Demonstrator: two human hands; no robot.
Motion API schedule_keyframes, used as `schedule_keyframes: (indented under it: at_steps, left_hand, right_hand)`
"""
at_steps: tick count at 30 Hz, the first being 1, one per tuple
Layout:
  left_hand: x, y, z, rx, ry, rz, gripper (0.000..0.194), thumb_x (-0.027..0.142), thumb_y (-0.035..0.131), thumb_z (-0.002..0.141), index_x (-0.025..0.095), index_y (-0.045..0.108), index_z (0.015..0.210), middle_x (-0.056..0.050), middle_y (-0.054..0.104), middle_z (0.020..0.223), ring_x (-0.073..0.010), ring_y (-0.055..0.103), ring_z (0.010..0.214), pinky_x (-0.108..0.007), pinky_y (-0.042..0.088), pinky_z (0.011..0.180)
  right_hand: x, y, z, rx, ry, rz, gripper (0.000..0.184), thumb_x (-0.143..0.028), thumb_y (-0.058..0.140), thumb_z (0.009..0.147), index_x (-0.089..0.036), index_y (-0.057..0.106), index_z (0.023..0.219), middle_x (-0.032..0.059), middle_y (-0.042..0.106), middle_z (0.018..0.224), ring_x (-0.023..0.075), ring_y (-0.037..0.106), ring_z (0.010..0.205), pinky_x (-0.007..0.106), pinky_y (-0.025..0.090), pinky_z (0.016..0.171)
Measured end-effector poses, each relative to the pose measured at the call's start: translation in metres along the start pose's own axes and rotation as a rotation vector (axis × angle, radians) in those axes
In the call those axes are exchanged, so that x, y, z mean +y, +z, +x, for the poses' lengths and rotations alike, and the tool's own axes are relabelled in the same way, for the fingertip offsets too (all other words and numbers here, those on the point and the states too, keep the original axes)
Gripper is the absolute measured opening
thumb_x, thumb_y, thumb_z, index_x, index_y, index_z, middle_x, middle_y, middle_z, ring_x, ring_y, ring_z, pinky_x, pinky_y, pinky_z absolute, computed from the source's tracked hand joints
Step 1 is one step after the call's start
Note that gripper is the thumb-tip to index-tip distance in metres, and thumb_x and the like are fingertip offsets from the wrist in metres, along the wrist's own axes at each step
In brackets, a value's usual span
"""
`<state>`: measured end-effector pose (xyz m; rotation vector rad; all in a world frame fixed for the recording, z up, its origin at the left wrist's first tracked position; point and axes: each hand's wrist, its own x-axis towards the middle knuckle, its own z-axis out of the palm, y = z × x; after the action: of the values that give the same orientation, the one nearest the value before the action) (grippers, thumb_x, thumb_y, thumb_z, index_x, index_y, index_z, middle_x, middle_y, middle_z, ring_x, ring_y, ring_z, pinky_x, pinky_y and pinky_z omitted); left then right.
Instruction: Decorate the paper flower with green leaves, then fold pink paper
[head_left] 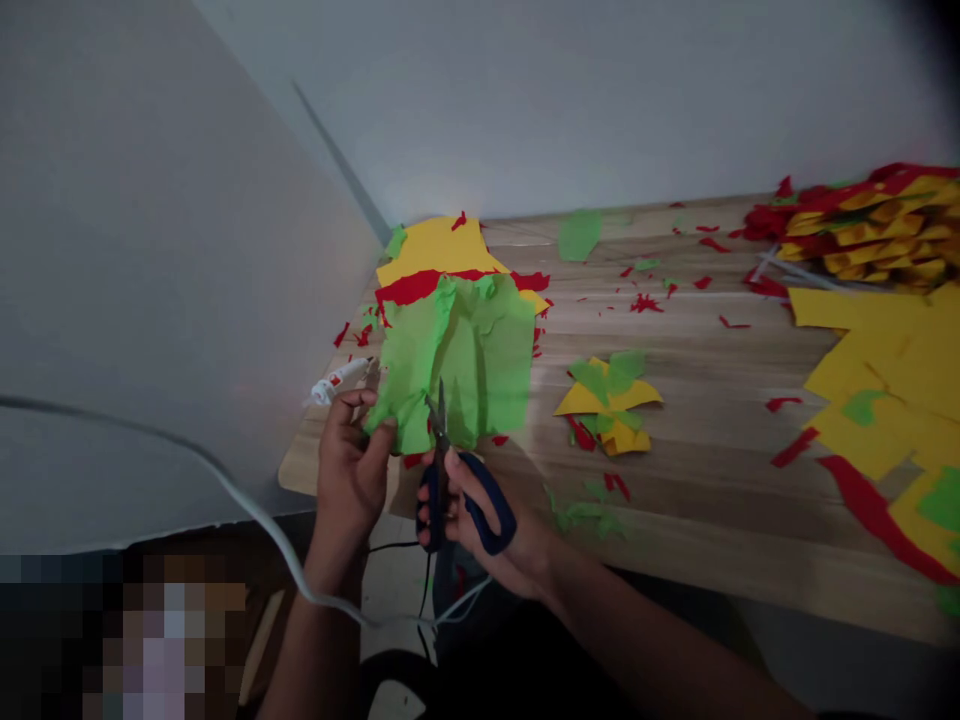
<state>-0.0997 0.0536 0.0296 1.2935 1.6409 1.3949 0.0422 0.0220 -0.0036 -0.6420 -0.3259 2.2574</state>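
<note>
Pale grey wall (615, 110) takes up most of my upper feed. Below it, the wood-grain desk (697, 400) runs out toward the right. On its right end I log overlapping flat yellow sheets of thin material (892, 360), some green and red pieces lying on them.

Toward the desk's left end: a creased bright-green sheet of thin material (502, 350), partly covering a ragged red strip (409, 288) and a flat yellow sheet (442, 245) behind it. Far right, near the wall, a heap of folded yellow and red strips (862, 235).

My left grip (356, 450): thumb and fingers pinching the green sheet's near left part. My right grip (480, 555): wrapped round the handles of dark-blue-handled metal scissors (442, 438). Blades slightly parted, pointing away from me, at the sheet's near edge; whether material sits between them, I cannot tell.

Right of the sheet, a pointed yellow cut-out (581, 402) with green pieces on it. Just beyond the left grip, a white dark-tipped tool with a red mark (345, 380). Smallest: red scraps (646, 303), scattered.
</note>
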Motion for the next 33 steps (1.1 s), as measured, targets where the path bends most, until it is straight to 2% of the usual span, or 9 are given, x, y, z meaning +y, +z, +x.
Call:
schedule_keyframes:
  at_steps: [5,8,13,16,21,24,27,30,33]
  left_hand:
    - [0.003,-0.001,-0.004,-0.109,-0.048,0.017,0.027,0.025,0.066,0.072,0.022,0.050,0.093,0.006,0.053,0.069,-0.0079,0.046,0.050,-0.019,0.036,0.046]
    - [0.003,-0.003,-0.004,-0.082,-0.050,0.028,0.027,0.026,0.066,0.072,0.022,0.051,0.094,0.004,0.053,0.074,-0.0079,0.045,0.051,-0.020,0.035,0.046]
    - [0.003,-0.009,-0.001,-0.088,-0.048,0.044,0.025,0.025,0.065,0.071,0.022,0.051,0.092,0.004,0.051,0.074,-0.0093,0.043,0.054,-0.020,0.035,0.047]
    - [0.005,-0.011,-0.001,-0.167,-0.058,0.036,0.022,0.026,0.063,0.073,0.022,0.052,0.092,0.004,0.050,0.071,-0.0103,0.042,0.053,-0.021,0.034,0.047]
    - [0.004,-0.017,-0.002,-0.135,-0.062,0.041,0.016,0.022,0.060,0.071,0.022,0.054,0.086,0.002,0.048,0.075,-0.0099,0.038,0.055,-0.021,0.031,0.047]
    - [0.003,-0.023,-0.001,-0.208,-0.108,0.026,0.013,0.023,0.060,0.073,0.022,0.055,0.084,0.002,0.049,0.075,-0.0104,0.038,0.056,-0.021,0.031,0.047]
    - [0.005,-0.028,0.001,-0.280,-0.136,0.006,0.011,0.025,0.063,0.072,0.022,0.057,0.080,0.002,0.047,0.068,-0.0111,0.039,0.055,-0.022,0.032,0.047]
    - [0.010,-0.032,0.004,-0.233,-0.127,-0.017,0.011,0.024,0.065,0.068,0.021,0.059,0.077,0.002,0.046,0.065,-0.0107,0.036,0.052,-0.021,0.030,0.044]
    - [0.018,-0.037,0.007,-0.197,-0.154,-0.004,0.008,0.022,0.063,0.064,0.021,0.058,0.070,0.003,0.043,0.059,-0.0094,0.032,0.047,-0.020,0.026,0.041]
  right_hand:
    - [-0.006,0.002,0.013,0.038,-0.068,-0.121,0.051,-0.059,0.081,0.069,-0.020,0.057,0.088,-0.0052,0.055,0.073,0.0071,0.052,0.053,0.021,0.044,0.045]
    - [-0.007,0.002,0.016,0.066,-0.075,-0.118,0.046,-0.055,0.082,0.070,-0.022,0.058,0.091,-0.0059,0.055,0.073,0.0064,0.049,0.050,0.021,0.040,0.043]
    - [-0.008,0.004,0.016,-0.008,-0.056,0.036,0.044,-0.060,0.076,0.076,-0.020,0.060,0.086,-0.0023,0.057,0.078,0.0089,0.054,0.063,0.024,0.046,0.057]
    - [-0.012,0.004,0.023,0.020,-0.103,-0.008,0.046,-0.059,0.079,0.073,-0.020,0.059,0.086,-0.0029,0.057,0.074,0.0092,0.052,0.058,0.024,0.044,0.051]
    - [-0.018,0.003,0.029,0.046,-0.123,-0.014,0.048,-0.057,0.082,0.071,-0.020,0.059,0.091,-0.0043,0.056,0.073,0.0075,0.051,0.055,0.021,0.041,0.048]
    - [-0.021,0.004,0.032,0.005,-0.114,0.015,0.048,-0.059,0.080,0.072,-0.019,0.059,0.089,-0.0034,0.056,0.075,0.0081,0.053,0.061,0.022,0.044,0.053]
    - [-0.025,0.004,0.038,0.065,-0.140,-0.077,0.052,-0.059,0.084,0.066,-0.020,0.057,0.085,-0.0054,0.054,0.070,0.0076,0.050,0.054,0.021,0.039,0.045]
    - [-0.028,0.003,0.042,0.108,-0.138,-0.116,0.055,-0.060,0.085,0.062,-0.019,0.057,0.087,-0.0057,0.055,0.070,0.0071,0.049,0.053,0.021,0.039,0.044]
    - [-0.030,0.000,0.044,0.057,-0.095,-0.067,0.055,-0.063,0.081,0.066,-0.018,0.059,0.089,-0.0036,0.058,0.075,0.0075,0.053,0.059,0.022,0.044,0.051]
